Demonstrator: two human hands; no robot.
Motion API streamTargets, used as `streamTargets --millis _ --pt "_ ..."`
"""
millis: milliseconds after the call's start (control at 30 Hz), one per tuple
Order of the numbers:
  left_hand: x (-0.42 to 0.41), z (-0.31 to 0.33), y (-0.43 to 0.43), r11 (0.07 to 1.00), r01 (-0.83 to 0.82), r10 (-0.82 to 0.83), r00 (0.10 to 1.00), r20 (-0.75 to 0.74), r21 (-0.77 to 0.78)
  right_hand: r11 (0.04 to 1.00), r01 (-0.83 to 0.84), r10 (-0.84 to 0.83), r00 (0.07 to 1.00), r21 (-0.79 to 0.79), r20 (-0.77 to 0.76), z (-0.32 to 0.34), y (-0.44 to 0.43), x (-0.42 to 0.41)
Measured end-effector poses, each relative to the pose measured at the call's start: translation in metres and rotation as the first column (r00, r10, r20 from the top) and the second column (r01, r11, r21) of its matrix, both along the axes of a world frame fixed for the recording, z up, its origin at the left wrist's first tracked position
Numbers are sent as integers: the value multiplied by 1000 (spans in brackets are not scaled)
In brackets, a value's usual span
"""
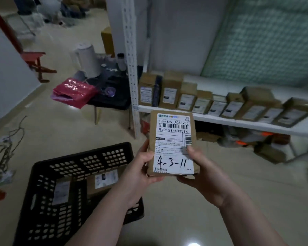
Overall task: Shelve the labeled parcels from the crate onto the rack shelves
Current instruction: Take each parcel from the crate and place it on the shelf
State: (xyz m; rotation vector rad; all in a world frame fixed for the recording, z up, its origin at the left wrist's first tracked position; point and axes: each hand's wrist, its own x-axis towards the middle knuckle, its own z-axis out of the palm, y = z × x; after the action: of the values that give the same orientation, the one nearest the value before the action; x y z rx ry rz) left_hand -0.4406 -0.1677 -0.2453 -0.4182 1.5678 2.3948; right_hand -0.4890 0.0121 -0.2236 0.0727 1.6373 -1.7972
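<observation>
A brown parcel (173, 128) with a white label marked "4-3-11" is held upright in front of me. My left hand (140, 167) grips its lower left edge. My right hand (201, 171) grips its lower right side, thumb on the label. Below left on the floor stands the black perforated crate (82, 162), with two labeled parcels (105, 180) inside. The white rack shelf (220, 119) behind carries a row of several labeled brown parcels (185, 98) standing on edge.
The rack's white upright post (132, 68) stands left of the shelf. Left of it is a low dark table (112, 98) with a white kettle (86, 59) and a red bag (75, 92). Boxes and bags lie under the shelf (256, 141). Cords lie on the floor at far left (5, 144).
</observation>
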Motion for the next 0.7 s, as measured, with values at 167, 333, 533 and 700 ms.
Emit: streamTargets --millis 167,333,533,700 --pt "-41 23 99 968 233 -236 972 -12 -93 982 185 -182 980 30 -80 23 107 -15" --pt "-85 36 170 922 348 -361 932 -47 -171 964 267 -264 955 5 -132 32 182 -30" --pt "-148 26 230 851 298 -352 934 -51 -433 864 501 -460 831 61 -313 23 224 -74" --pt "-222 15 284 659 209 -417 901 -120 -723 809 584 -517 762 69 -390 8 260 -134"
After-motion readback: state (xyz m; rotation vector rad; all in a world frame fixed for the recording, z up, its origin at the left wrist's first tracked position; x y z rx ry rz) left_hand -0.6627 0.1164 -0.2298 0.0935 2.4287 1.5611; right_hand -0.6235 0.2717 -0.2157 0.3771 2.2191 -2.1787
